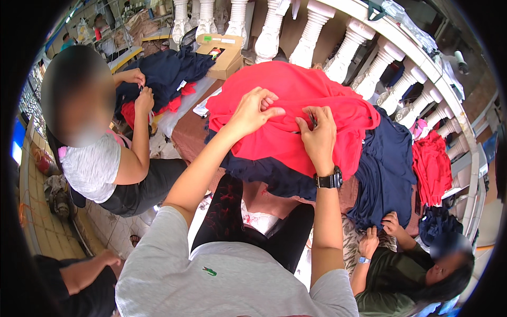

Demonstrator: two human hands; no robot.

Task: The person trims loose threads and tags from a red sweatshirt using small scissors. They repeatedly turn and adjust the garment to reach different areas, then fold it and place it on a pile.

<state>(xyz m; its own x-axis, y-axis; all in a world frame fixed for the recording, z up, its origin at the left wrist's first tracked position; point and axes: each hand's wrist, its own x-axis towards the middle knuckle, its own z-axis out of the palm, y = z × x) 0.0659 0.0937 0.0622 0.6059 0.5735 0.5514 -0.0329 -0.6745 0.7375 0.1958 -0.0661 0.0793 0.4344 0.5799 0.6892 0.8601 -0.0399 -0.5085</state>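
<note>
A red garment (296,100) lies spread over a heap of dark navy garments (383,174) in front of me. My left hand (252,111) pinches a fold of the red cloth near its middle. My right hand (317,132), with a black watch on the wrist, grips the same red cloth just to the right, and something thin and dark shows between its fingers. The two hands are close together, almost touching.
A person on my left handles navy and red cloth (158,79). Another person at the lower right has both hands on navy cloth (380,232). A cardboard box (224,53) sits at the back. A white balustrade (380,63) curves around the right side, with more red cloth (433,166) beside it.
</note>
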